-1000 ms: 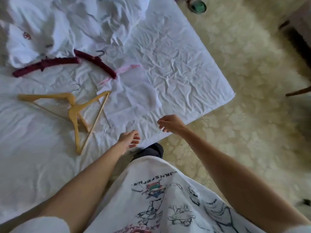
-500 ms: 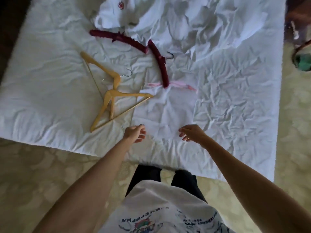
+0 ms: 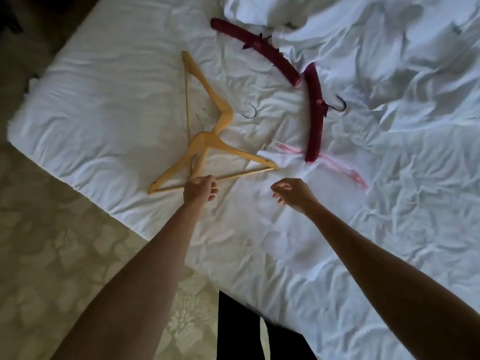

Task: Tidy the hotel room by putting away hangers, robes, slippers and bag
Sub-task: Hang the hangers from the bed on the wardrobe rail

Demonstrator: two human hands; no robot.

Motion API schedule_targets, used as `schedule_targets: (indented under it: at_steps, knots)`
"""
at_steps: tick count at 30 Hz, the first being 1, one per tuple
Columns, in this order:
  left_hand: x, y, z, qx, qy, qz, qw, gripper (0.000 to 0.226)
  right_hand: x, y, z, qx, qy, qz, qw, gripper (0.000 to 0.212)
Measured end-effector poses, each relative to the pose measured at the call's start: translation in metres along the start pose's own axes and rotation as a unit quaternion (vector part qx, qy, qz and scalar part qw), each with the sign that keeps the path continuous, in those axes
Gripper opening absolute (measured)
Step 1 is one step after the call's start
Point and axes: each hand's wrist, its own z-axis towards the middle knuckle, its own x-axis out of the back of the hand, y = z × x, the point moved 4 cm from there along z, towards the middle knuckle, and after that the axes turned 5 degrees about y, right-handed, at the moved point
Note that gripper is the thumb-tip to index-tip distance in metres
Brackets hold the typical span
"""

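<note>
Left hand (image 3: 200, 188) loosely curled at wooden hanger (image 3: 207, 149) bar, grip unclear; right hand (image 3: 292, 192) empty, half-curled. I'd grab both wooden hangers together at necks.

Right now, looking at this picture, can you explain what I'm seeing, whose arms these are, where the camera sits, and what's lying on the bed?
This is one view, from a camera worn on a person's head, looking forward and down. The two bare arms are that person's own. They stand at the edge of a bed covered in a wrinkled white sheet. On it lie two wooden hangers, overlapping, and beyond them two dark red padded hangers set end to end. A pink ribbon runs under the nearer red one. Crumpled white fabric lies at the far side. The left hand is at the nearer wooden hanger's bottom bar; whether it grips the bar is hard to tell. The right hand hovers loosely curled, holding nothing.
</note>
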Motion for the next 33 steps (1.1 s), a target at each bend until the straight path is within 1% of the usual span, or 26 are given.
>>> schedule_targets:
  at_steps: [2,3,4,5,6,8,10,12,14,16,18,19,21,23,25,27,28,29,31,33]
  knots:
    - [0.003,0.008,0.038,-0.042,0.132,0.09,0.986,0.042,0.0,0.004,0.032,0.031,0.071,-0.071,0.994,0.012]
    - [0.002,0.015,0.054,-0.056,0.179,0.122,0.975,0.05,0.003,0.004,0.048,0.05,0.116,-0.108,0.986,0.013]
    - [-0.004,0.022,0.068,-0.066,0.199,0.137,0.968,0.059,0.009,0.005,0.065,0.066,0.167,-0.125,0.976,0.014]
    - [-0.01,0.029,0.081,-0.074,0.202,0.146,0.966,0.067,0.017,0.006,0.081,0.083,0.219,-0.127,0.964,0.016]
    - [-0.017,0.036,0.091,-0.092,0.205,0.152,0.962,0.069,0.025,0.006,0.097,0.102,0.27,-0.131,0.948,0.02]
    - [-0.028,0.043,0.108,-0.144,0.23,0.176,0.946,0.061,0.041,0.008,0.127,0.124,0.353,-0.168,0.912,0.032]
    - [-0.033,0.044,0.115,-0.196,0.28,0.218,0.914,0.052,0.051,0.008,0.153,0.114,0.411,-0.191,0.884,0.045]
    - [-0.037,0.04,0.12,-0.241,0.311,0.238,0.888,0.044,0.058,0.009,0.174,0.081,0.447,-0.186,0.871,0.054]
    - [-0.039,0.035,0.126,-0.262,0.305,0.221,0.889,0.045,0.063,0.014,0.189,0.046,0.467,-0.167,0.867,0.056]
    - [-0.038,0.031,0.133,-0.273,0.282,0.201,0.897,0.048,0.066,0.02,0.197,0.042,0.461,-0.141,0.875,0.052]
    - [-0.032,0.03,0.135,-0.294,0.269,0.185,0.898,0.048,0.069,0.023,0.196,0.061,0.458,-0.111,0.88,0.048]
    - [-0.027,0.032,0.132,-0.312,0.267,0.172,0.895,0.045,0.072,0.022,0.191,0.063,0.459,-0.099,0.88,0.047]
    - [-0.015,0.034,0.123,-0.344,0.261,0.157,0.888,0.036,0.079,0.015,0.178,0.041,0.453,-0.095,0.886,0.046]
    - [-0.002,0.04,0.103,-0.362,0.265,0.158,0.88,0.033,0.084,0.009,0.161,0.011,0.422,-0.089,0.902,0.045]
    - [0.009,0.041,0.08,-0.359,0.274,0.145,0.88,0.04,0.086,0.006,0.142,0.001,0.388,-0.046,0.92,0.044]
    - [0.009,0.034,0.061,-0.342,0.262,0.111,0.896,0.048,0.079,0.011,0.12,-0.026,0.34,0.001,0.94,0.038]
    - [0.003,0.03,0.051,-0.334,0.24,0.088,0.907,0.052,0.071,0.017,0.108,-0.043,0.31,0.022,0.95,0.036]
    - [-0.007,0.024,0.042,-0.315,0.197,0.051,0.927,0.054,0.06,0.024,0.099,-0.055,0.277,0.052,0.958,0.036]
    - [-0.036,0.011,0.022,-0.262,0.103,-0.022,0.959,0.053,0.034,0.039,0.082,-0.065,0.214,0.117,0.968,0.039]
    - [-0.069,-0.004,0.002,-0.213,0.053,-0.036,0.975,0.05,0.003,0.052,0.071,-0.073,0.152,0.152,0.974,0.042]
